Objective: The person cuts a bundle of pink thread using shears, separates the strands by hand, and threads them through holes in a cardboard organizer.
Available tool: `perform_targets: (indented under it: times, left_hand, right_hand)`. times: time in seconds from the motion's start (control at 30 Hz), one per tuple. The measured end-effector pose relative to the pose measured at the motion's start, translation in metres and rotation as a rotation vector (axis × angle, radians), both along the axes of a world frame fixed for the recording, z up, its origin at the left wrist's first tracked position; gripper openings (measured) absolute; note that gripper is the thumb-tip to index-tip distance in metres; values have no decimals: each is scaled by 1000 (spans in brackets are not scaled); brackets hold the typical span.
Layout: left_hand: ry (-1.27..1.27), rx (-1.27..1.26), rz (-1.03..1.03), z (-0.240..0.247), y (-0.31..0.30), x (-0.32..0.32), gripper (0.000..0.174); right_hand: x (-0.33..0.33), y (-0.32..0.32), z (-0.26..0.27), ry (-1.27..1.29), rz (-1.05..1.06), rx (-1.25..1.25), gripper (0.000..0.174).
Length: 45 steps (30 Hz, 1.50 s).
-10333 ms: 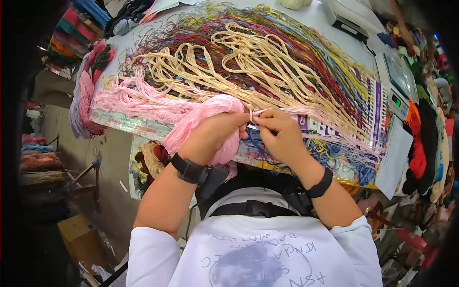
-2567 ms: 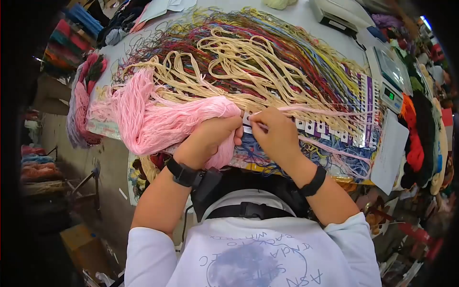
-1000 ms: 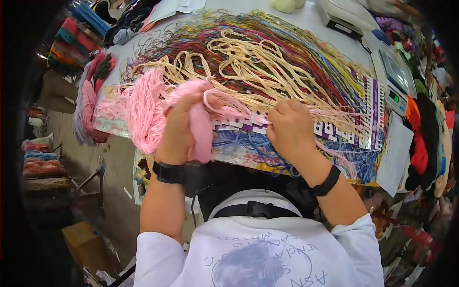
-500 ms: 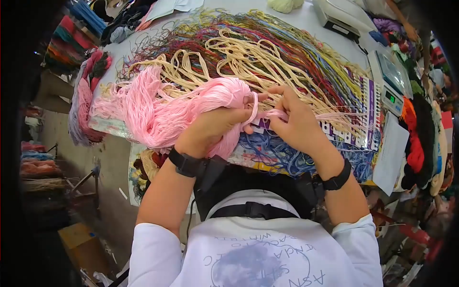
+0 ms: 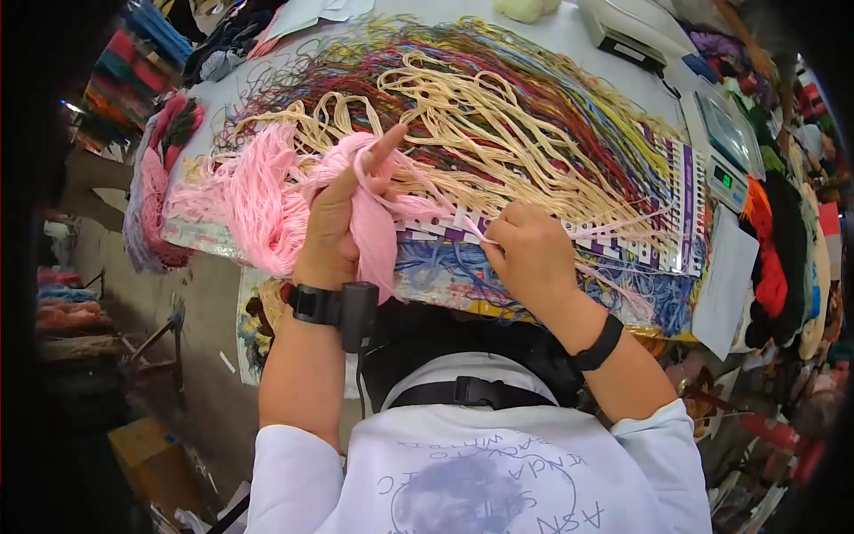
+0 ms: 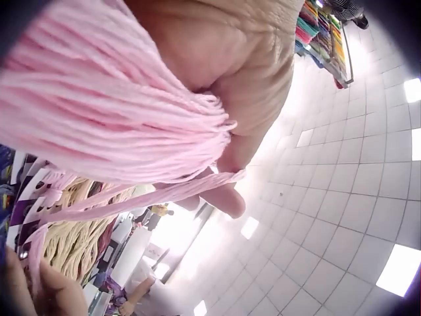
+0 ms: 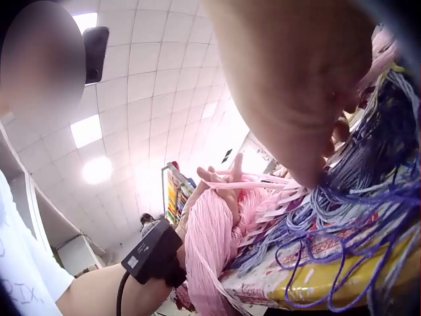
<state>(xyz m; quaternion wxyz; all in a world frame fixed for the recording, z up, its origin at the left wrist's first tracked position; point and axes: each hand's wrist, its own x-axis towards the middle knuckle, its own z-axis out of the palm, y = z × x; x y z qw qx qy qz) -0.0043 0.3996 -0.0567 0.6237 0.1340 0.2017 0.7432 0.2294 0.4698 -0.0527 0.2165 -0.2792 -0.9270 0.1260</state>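
Observation:
My left hand (image 5: pixel 334 227) holds a thick skein of pink thread (image 5: pixel 374 245), which hangs down past the palm. Its index finger points up and away, with a pink strand looped round it. From that finger the strand (image 6: pixel 145 197) runs taut to my right hand (image 5: pixel 538 254), whose thumb and fingers pinch it at the near edge of the table. Under the strand lies a long white and purple card with punched holes (image 5: pixel 685 214), pink thread tied through some of them. In the right wrist view the right fingertips are partly hidden behind the hand.
Cream thread loops (image 5: pixel 480 116) lie across many-coloured threads on the table. Blue threads (image 5: pixel 454 267) hang along the near edge. More pink thread (image 5: pixel 262 205) is piled at left. A digital scale (image 5: pixel 729 178) and a paper sheet (image 5: pixel 725 285) are at right.
Half a second ago the hands were close together; my left hand has since drawn back left and raised its index finger, stretching the strand. Earlier, both hands worked together at the card's edge.

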Motion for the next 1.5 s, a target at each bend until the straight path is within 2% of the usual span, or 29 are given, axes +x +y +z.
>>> perform_targets:
  times: [0.03, 0.07, 0.13, 0.17, 0.23, 0.37, 0.4, 0.43, 0.5, 0.53, 0.57, 0.63, 0.67, 0.73, 0.77, 0.8, 0.83, 0.9, 0.93, 0.97, 1.03, 1.07, 1.1, 1.17, 1.2, 1.23, 1.3, 1.33, 1.5]
  left_hand:
    - [0, 2, -2, 2, 0, 4, 52]
    - [149, 5, -15, 5, 1, 11, 46]
    - [486, -94, -81, 23, 6, 29, 34]
    - [486, -96, -77, 24, 8, 35, 34]
    - [652, -100, -354, 25, 12, 46, 34]
    - [762, -139, -517, 8, 19, 49, 24]
    - [864, -186, -423, 5, 21, 54, 16]
    - [865, -187, -426, 3, 22, 50, 16]
    - [941, -132, -263, 0, 19, 33, 15]
    - [874, -226, -144, 15, 10, 30, 17]
    - [861, -389, -58, 19, 7, 14, 20]
    - [740, -496, 53, 31, -7, -27, 19]
    - [819, -566, 208, 34, -14, -52, 18]
    - [833, -547, 384, 50, -23, -101, 18]
    - [643, -494, 308, 51, -33, -144, 16]
    - [673, -557, 494, 64, -30, -154, 15]
    - [679, -553, 493, 68, -27, -158, 15]
    - [706, -660, 1003, 77, -19, -161, 29]
    - [707, -645, 1001, 76, -17, -162, 29]
    - [820, -643, 786, 68, -16, -162, 35]
    - [995, -599, 503, 62, -8, -115, 43]
    - [1064, -558, 441, 62, 2, -63, 46]
    - [1117, -553, 298, 48, 10, -50, 38]
    - [1234, -516, 9, 18, 25, -24, 31]
    - [1245, -376, 84, -22, 31, -33, 30]
    - [1254, -235, 159, -62, 37, -47, 29]
    - [1245, -256, 167, -57, 40, -65, 27]
    - [1236, -300, 182, -53, 36, -67, 25]
    - [1064, -630, 312, -24, 22, -95, 20]
  right_hand:
    - [-1, 1, 0, 53, 30, 38, 13]
    - [-1, 3, 1, 53, 30, 39, 13]
    - [-1, 7, 7, 101, 13, -160, 12]
    - [-3, 9, 15, 101, 16, -161, 12]
    - [-4, 13, 33, 123, -91, -817, 13]
    - [-9, 28, 22, 311, 38, -834, 15]
    - [-9, 29, 22, 312, 36, -835, 15]
    - [-8, 31, 22, 218, 42, -751, 14]
    - [-4, 33, 12, 126, 43, -669, 14]
    - [-1, 35, -1, 61, 33, -559, 14]
    - [3, 37, -11, -3, 21, -450, 16]
    - [1, 31, -6, -63, -45, -501, 18]
    - [1, 28, -7, -70, -62, -472, 18]
    - [-2, 28, -9, -85, -95, -377, 17]
    - [-2, 27, -12, -80, -100, -379, 17]
    - [-2, 26, -13, -58, -99, -381, 15]
    - [-3, 25, -14, -34, -97, -382, 14]
    - [-2, 21, -11, -4, -88, -396, 13]
    - [-1, 20, -8, 18, -80, -413, 13]
    - [2, 20, -3, 22, -88, -404, 13]
    - [12, 16, 15, 345, -35, -489, 16]
    - [22, 20, 19, 334, -191, -352, 26]
    - [34, 29, 17, 321, -197, -354, 26]
    - [55, 55, 5, 171, -279, 225, 36]
    - [65, 56, -9, 0, -286, 47, 49]
    - [68, 52, -18, 0, -295, 55, 49]
    - [64, 40, -29, -174, -302, 132, 55]
    - [61, 39, -29, -185, -301, 26, 58]
    - [35, 33, -35, -127, -232, 13, 58]
